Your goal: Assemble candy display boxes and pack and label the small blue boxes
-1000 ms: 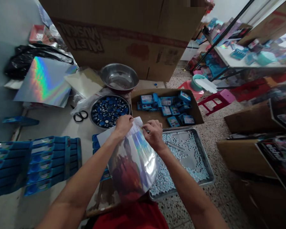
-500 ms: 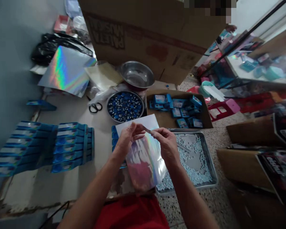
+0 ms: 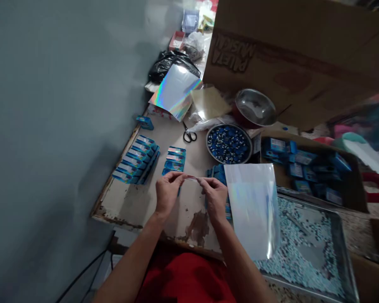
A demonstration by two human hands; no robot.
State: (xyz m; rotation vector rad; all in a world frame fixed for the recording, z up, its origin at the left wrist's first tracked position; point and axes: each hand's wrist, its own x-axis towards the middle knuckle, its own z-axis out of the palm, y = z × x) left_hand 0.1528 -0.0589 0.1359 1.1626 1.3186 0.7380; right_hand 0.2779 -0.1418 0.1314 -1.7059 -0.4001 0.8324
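My left hand [image 3: 168, 194] and my right hand [image 3: 215, 197] pinch a thin, narrow strip [image 3: 191, 177] between them, stretched across above the table. What the strip is made of is too small to tell. Just beyond my left hand lies a short row of blue boxes [image 3: 174, 159]. Farther left a longer row of blue boxes [image 3: 135, 160] leans on the table. Under and beside my right hand are more blue boxes [image 3: 219, 171], partly hidden by it. A shiny holographic sheet [image 3: 252, 210] lies immediately to the right.
Scissors [image 3: 189, 136] lie near a round bowl of blue and white pieces [image 3: 229, 144]. Behind stand a metal bowl [image 3: 255, 107] and a large cardboard box [image 3: 290, 54]. On the right are a carton [image 3: 356, 189] of blue boxes and a tray [image 3: 345, 248] of small pale pieces.
The view has swung left. My hands, still pinching the strip, have moved left from over the holographic sheet to between the rows of blue boxes, and the strip now lies more level.
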